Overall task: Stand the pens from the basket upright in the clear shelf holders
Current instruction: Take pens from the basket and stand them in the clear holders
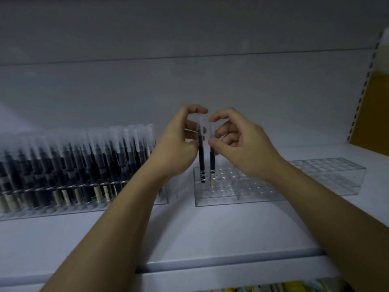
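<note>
Two dark pens with frosted caps stand upright side by side in the left end of a clear holder (237, 192) on the white shelf. My left hand (179, 142) pinches the left pen (201, 157) near its cap. My right hand (237, 142) pinches the right pen (212, 161) the same way, thumb and forefinger around the cap. Both pen tips sit down in the holder's holes. The basket is out of view.
A long clear holder (84, 203) packed with several capped dark pens fills the shelf's left side. Another clear holder (336, 175) with no pens lies at the right. A yellow panel (370, 114) and slotted upright stand far right. The shelf's front edge (210, 264) runs below my forearms.
</note>
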`<state>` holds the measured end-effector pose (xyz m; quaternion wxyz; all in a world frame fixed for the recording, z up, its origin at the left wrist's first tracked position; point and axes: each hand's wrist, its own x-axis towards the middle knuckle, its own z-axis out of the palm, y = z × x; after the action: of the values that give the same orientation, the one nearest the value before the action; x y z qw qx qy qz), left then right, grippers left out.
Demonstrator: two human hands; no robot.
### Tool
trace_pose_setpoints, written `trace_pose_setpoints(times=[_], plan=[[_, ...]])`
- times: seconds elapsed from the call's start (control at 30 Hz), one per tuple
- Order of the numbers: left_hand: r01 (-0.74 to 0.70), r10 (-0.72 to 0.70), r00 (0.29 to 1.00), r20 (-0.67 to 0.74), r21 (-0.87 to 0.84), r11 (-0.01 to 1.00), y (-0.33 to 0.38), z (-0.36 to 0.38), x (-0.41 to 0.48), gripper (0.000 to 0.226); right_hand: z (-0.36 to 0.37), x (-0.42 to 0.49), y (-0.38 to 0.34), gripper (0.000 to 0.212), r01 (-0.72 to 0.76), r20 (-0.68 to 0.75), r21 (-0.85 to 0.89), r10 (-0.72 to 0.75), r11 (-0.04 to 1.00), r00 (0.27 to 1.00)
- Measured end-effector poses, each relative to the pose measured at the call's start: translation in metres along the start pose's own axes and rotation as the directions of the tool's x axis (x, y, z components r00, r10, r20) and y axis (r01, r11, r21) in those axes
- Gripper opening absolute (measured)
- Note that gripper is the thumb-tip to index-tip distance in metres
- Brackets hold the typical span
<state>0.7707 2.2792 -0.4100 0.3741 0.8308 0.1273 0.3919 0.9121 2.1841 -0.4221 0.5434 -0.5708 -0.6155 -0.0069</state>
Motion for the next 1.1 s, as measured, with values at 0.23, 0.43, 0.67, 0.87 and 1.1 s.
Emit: trace_pose_setpoints(times=[0.23,0.43,0.67,0.87,1.1], plan=[[-0.059,0.058,0.974,-0.219,-0.001,0.998,0.004,0.004,0.002,0.021,0.000,-0.003,-0.001,0.032,-0.003,-0.013,-0.030,0.002,1.000,1.000],[-0.083,0.094,0.990,-0.109,0.098,0.992,0.004,0.004,-0.004,0.028,-0.001,-0.006,-0.002,0.033,-0.006,-0.019,-0.047,0.005,0.999,1.000],[-0.035,0.069,0.983,-0.168,0.198,0.980,0.002,0.003,-0.009,0.026,-0.001,-0.008,-0.008,0.036,-0.009,-0.002,-0.112,0.008,0.994,1.000],[-0.087,0.125,0.983,-0.132,0.257,0.963,0.009,0.006,-0.027,0.051,-0.011,-0.025,-0.019,0.055,-0.020,-0.032,-0.230,0.013,0.973,0.999],[-0.162,0.240,0.956,-0.166,0.382,0.910,0.026,0.005,-0.110,0.043,-0.003,-0.108,-0.058,0.053,-0.039,-0.096,-0.357,0.005,0.933,0.995]])
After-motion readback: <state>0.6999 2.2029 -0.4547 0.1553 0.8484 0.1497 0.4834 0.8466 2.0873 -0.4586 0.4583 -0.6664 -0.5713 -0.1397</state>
